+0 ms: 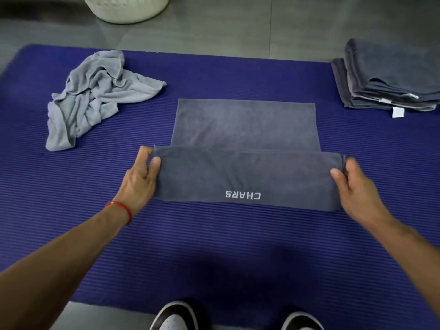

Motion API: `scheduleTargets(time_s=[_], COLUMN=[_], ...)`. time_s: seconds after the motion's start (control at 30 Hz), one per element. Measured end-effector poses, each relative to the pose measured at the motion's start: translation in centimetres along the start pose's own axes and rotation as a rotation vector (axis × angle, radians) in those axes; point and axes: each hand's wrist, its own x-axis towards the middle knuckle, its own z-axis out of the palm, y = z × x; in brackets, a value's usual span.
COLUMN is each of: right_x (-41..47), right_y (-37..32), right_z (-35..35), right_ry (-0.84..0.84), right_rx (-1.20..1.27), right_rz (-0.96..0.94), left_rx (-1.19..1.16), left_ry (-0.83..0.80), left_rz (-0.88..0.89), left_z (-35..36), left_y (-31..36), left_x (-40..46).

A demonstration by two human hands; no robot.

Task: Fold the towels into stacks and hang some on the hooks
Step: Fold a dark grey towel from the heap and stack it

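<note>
Head view: dark grey towel (245,129) lies on the blue mat (214,246), between both hands. Left hand (140,179) and right hand (357,186) each pinch an end of its lifted near fold. Judged soft, light, limp; corners hold best. Crumpled towel (95,96) beyond left grip.

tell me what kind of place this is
Probably a laundry or utility area indoors: grey tiled floor, a white laundry basket, and a purple mat used for folding towels.
</note>
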Motion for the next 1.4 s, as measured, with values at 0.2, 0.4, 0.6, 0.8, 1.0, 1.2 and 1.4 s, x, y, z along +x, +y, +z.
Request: scheduleTargets(time_s=[0.2,0.4,0.6,0.8,1.0,1.2,1.4], right_x=[-7.1,-10.3,0.0,6.4,6.5,6.9,5.8], right_y=[0.6,0.9,0.7,1.8,1.9,1.5,0.8], right_z=[-1.2,-1.8,-0.7,2.4,2.3,2.7,2.8], right_ry=[-0.114,-0.108,0.004,-0.056,0.011,0.043,0.106], right_rx=[-0.106,-0.077,-0.086,-0.166,-0.172,-0.181,-0.338], right_rz=[0.035,0.083,-0.061,0.046,0.115,0.109,0.238], left_rx=[0.045,0.020,0.047,0.201,0.192,0.199,0.362], left_ry=[0.052,0.167,0.152,0.027,0.012,0.073,0.232], left_rz=[-0.063,-0.242,-0.017,-0.111,-0.128,-0.195,-0.026], left_z=[0.7,1.4,0.8,3.3,3.2,3.8,4.3], left_y=[-1.3,-1.1,-0.5,-3.4,-2.8,-2.2,-1.2], left_x=[-7.4,-12.7,-3.4,6.0,6.2,6.2,4.7])
